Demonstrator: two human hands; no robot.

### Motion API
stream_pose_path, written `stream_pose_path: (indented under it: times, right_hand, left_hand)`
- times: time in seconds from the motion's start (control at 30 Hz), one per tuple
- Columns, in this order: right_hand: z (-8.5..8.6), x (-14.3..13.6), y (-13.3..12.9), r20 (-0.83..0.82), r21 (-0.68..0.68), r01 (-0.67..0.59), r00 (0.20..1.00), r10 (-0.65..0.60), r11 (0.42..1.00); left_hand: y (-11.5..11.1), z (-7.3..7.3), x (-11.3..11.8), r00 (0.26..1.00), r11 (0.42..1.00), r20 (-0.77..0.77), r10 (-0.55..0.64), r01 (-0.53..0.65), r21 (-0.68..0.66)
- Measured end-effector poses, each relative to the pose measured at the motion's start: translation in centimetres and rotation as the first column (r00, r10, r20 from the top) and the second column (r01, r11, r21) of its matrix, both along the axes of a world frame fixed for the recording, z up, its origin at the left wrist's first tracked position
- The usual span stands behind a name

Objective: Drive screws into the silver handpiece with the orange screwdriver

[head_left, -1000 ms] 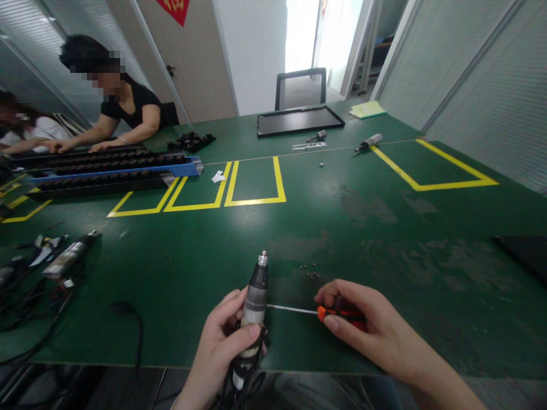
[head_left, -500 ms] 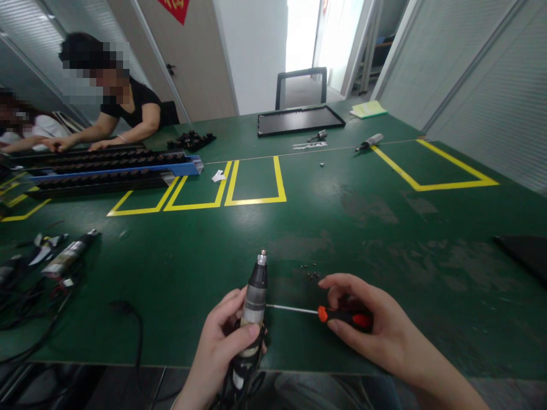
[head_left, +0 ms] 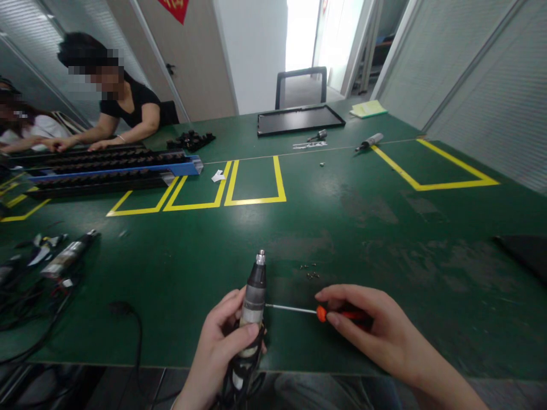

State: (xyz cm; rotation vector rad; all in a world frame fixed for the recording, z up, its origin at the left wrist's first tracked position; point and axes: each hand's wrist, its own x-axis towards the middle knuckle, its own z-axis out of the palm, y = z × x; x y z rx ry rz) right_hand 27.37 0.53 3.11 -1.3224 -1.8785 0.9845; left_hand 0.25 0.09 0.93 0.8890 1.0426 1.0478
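My left hand (head_left: 228, 336) is closed around an electric screwdriver (head_left: 255, 296), its metal nose pointing up and away from me and its cord bunched below. From the right, my right hand (head_left: 371, 324) grips the red and black handle of a screwdriver (head_left: 294, 309). The thin shaft points left, and its tip meets the side of the electric screwdriver's body. Beyond my right hand, several small screws (head_left: 313, 275) lie loose on the green table (head_left: 192, 250).
At left are another electric screwdriver (head_left: 68, 256) and tangled black cables (head_left: 139, 324). Two people sit behind long rails (head_left: 183, 165) at the far left. A black panel (head_left: 301, 121) lies at the back, a dark flat object (head_left: 523, 256) at the right edge.
My right hand's fingers have shifted and curled lower over the screwdriver handle, covering more of it. The electric screwdriver in my left hand has hardly moved.
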Motion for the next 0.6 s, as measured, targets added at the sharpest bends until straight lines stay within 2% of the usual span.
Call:
stream_pose_path:
  times: [0.03,0.23,0.47,0.6]
  right_hand:
    - [-0.09,0.09,-0.06,-0.001,0.021,0.027,1.000,-0.027,0.999]
    - [0.24,0.18,-0.03,0.039,0.108,0.013,0.999,-0.017,0.994]
    - [0.52,-0.10,0.07,0.009,-0.052,-0.019,1.000,0.019,0.998]
    - [0.33,-0.29,0.06,0.017,-0.029,-0.002,1.000,0.003,1.000]
  left_hand:
    - [-0.01,0.07,0.06,1.000,1.000,0.004,0.008,-0.008,-0.001]
    - [-0.11,0.53,0.27,1.000,1.000,-0.001,0.012,-0.012,-0.014]
    - [-0.21,0.73,0.41,0.999,0.999,-0.014,0.041,-0.042,-0.017]
    - [-0.24,0.67,0.37,0.999,0.999,-0.011,0.046,-0.046,-0.016]
